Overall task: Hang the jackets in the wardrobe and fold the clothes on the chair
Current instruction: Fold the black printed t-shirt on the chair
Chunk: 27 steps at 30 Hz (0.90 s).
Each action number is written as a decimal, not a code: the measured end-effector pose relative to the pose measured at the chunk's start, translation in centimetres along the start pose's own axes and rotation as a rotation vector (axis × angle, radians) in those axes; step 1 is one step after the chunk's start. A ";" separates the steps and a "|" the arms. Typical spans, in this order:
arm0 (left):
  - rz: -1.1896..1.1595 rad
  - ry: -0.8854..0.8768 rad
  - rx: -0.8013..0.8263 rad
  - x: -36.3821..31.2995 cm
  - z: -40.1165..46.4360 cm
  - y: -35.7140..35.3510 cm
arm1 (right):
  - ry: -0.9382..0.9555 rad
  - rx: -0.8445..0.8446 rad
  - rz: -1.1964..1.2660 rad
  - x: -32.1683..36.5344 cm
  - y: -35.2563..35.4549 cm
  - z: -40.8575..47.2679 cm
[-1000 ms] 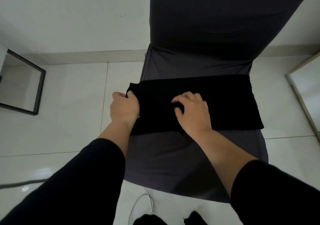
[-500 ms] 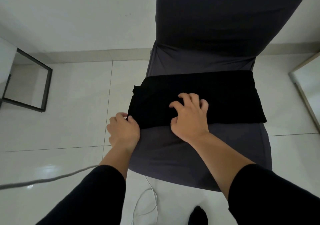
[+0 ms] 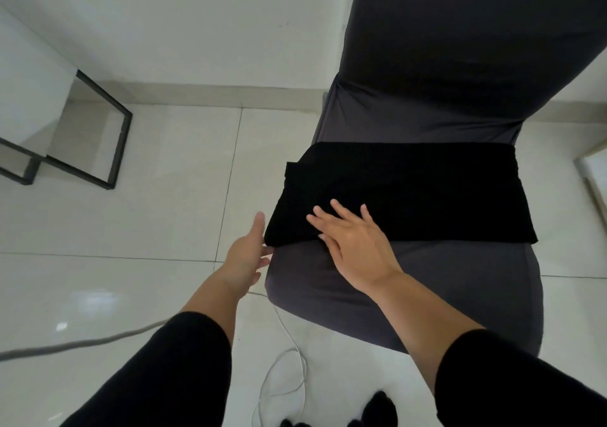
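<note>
On the chair [image 3: 410, 288] seat lies the folded black garment [image 3: 410, 193]. The right hand [image 3: 353, 244] presses it flat, fingers straight; the left hand [image 3: 246, 254], open, touches its near-left corner. Sliding that corner outward could drag the fold off the seat.

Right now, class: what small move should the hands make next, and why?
Probably fold the left end over to the right. The black garment lies as a long band across the chair seat; the right hand lies flat on it, the left hand open at its corner.
</note>
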<state>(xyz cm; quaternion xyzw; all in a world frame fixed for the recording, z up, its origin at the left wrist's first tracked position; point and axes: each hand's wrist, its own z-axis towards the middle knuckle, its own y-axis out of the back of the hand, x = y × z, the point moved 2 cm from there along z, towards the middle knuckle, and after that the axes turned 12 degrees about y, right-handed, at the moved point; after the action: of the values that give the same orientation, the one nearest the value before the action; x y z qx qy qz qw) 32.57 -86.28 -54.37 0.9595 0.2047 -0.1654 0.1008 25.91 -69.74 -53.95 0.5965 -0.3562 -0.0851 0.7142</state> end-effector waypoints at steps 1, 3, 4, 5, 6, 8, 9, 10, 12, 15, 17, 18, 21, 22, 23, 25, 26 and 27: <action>0.044 -0.020 0.029 -0.2 -0.3 -0.5 | 0.016 0.011 -0.023 0.0 -0.2 -0.2; 0.014 -0.170 -0.106 -0.9 -0.2 -1.3 | 0.026 -0.031 -0.053 0.1 -0.2 0.0; -0.050 -0.227 -0.193 -1.2 -0.1 -1.5 | 0.025 -0.071 -0.055 0.3 -0.1 0.1; -0.136 -0.249 -0.232 -1.5 0.0 -1.6 | 0.027 -0.113 -0.051 0.6 -0.1 0.2; -0.227 -0.252 -0.223 -1.6 0.0 -1.6 | 0.037 -0.143 -0.055 0.8 -0.1 0.0; -0.329 -0.231 -0.182 -1.3 0.3 -1.3 | 0.089 -0.128 -0.116 1.3 -0.9 -0.7; -0.339 -0.205 -0.179 -0.9 0.5 -1.0 | 0.115 -0.103 -0.149 1.6 -1.3 -1.0; -0.343 -0.186 -0.186 -0.6 0.6 -0.7 | 0.120 -0.097 -0.154 1.9 -1.6 -1.3; -0.360 -0.178 -0.202 -0.2 0.7 -0.2 | 0.054 -0.182 -0.066 2.5 -1.3 -1.0; -0.331 -0.202 -0.204 -0.4 0.6 0.1 | -0.184 -0.332 0.009 2.6 0.4 0.9; -0.202 -0.220 -0.199 -0.6 0.6 0.2 | -0.261 -0.115 -0.088 2.0 0.4 1.9; -0.105 -0.231 -0.187 -0.8 0.6 0.1 | -0.268 0.012 -0.107 1.9 0.1 2.1; 0.131 -0.280 -0.218 -1.3 0.6 -0.5 | -0.259 0.075 -0.079 1.7 -0.2 1.6; 0.185 -0.308 -0.259 -1.7 0.6 -0.7 | -0.269 0.012 -0.047 1.5 0.1 1.4; 0.233 -0.333 -0.276 -2.1 0.6 -0.9 | -0.310 -0.075 -0.022 1.2 0.6 1.4; 0.287 -0.358 -0.227 -2.8 0.8 -1.7 | -0.519 -0.267 -0.045 0.0 1.7 1.5; 0.288 -0.353 -0.200 -3.2 0.9 -2.1 | -0.674 -0.344 -0.065 -0.8 2.4 1.3; 0.269 -0.346 -0.203 -3.5 1.0 -2.5 | -0.831 -0.383 -0.062 -1.8 3.0 1.1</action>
<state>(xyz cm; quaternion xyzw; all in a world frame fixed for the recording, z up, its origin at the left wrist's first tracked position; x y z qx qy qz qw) 28.18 -85.59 -54.34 0.9205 0.0701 -0.2910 0.2513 22.98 -68.85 -51.92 0.3795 -0.5724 -0.4025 0.6052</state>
